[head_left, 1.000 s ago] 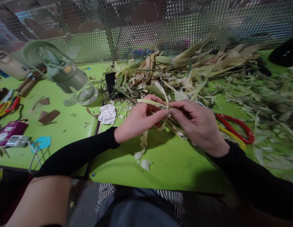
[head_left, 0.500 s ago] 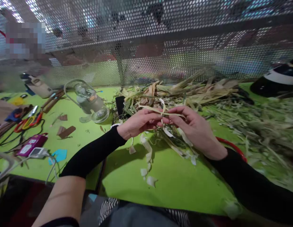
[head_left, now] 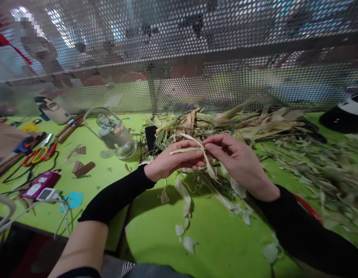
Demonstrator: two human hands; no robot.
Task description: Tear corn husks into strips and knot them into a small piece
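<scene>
Pale corn husk strips [head_left: 207,162] cross between my two hands above the green table. My left hand [head_left: 179,156] is closed, pinching the strips between thumb and fingers, with one strip end sticking out to the left across the thumb. From the right, my right hand [head_left: 233,158] pinches at the crossing point, its thumb and forefinger pressed together. Below the hands hangs or lies a curled strip with pale scraps [head_left: 184,200]; its upper end is hidden behind the left hand. Behind them lies a heap of dried corn husks [head_left: 231,119].
A clear pitcher [head_left: 111,133] with a handle stands left. Scissors [head_left: 40,152], a purple box [head_left: 42,184] and a white cable lie further left. More shredded husks [head_left: 306,166] cover the right side. A perforated metal screen [head_left: 179,58] rises behind the table.
The strips have turned between my fingers: one end now points down toward the table, where before it stretched out to the right. The camera view has shifted slightly.
</scene>
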